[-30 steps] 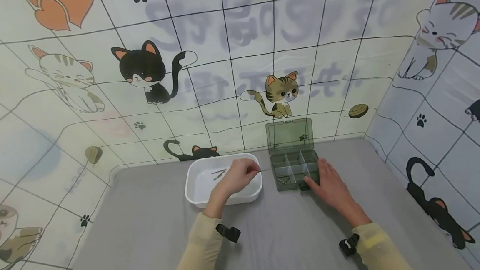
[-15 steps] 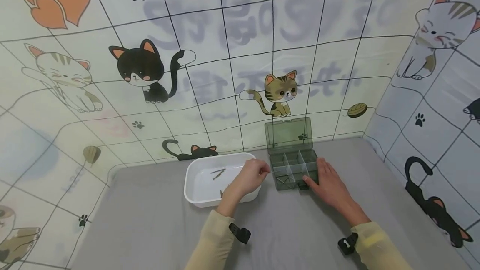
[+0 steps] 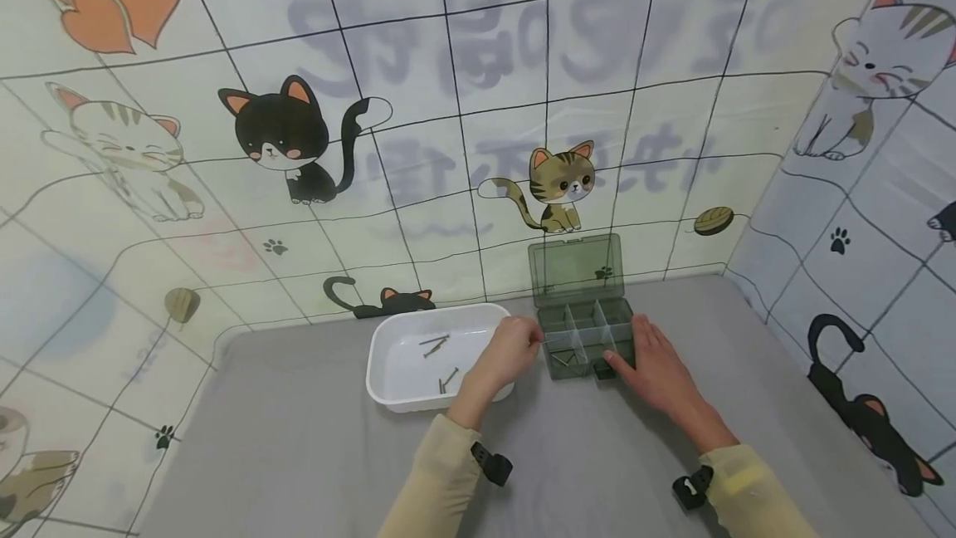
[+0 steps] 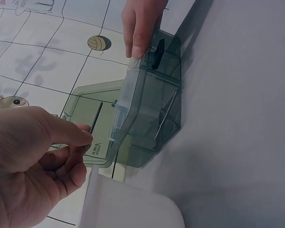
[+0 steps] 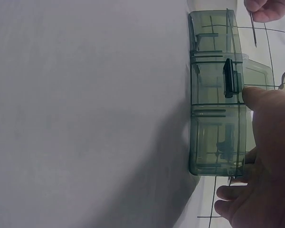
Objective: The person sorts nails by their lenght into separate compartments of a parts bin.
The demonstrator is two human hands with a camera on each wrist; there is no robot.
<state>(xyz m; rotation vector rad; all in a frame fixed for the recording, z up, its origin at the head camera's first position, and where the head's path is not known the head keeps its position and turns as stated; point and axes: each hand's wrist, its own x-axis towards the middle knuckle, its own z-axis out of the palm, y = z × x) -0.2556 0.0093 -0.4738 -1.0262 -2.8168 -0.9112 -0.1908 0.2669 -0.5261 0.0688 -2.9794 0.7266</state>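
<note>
My left hand (image 3: 515,347) pinches a thin dark nail (image 4: 98,116) between thumb and fingertips. It is at the left edge of a green see-through compartment box (image 3: 631,305), with the nail pointing toward the box. My right hand (image 3: 665,368) holds the box at its front right corner, thumb on the front rim and fingers along the right side. Thin metal pieces (image 4: 166,116) lie in the box's front left compartment. The box's lid (image 3: 577,271) stands raised behind it.
A white tray (image 3: 384,393) is left of the box, close to it, with several loose nails or screws (image 3: 435,344) inside. Grey cloth (image 3: 299,455) covers the table. A cat-print wall sheet (image 3: 418,139) rises behind the tray and box.
My left hand has moved right with the nail, from above the tray to the box's left edge. More pieces in the tray now show. My right hand has stayed on the box.
</note>
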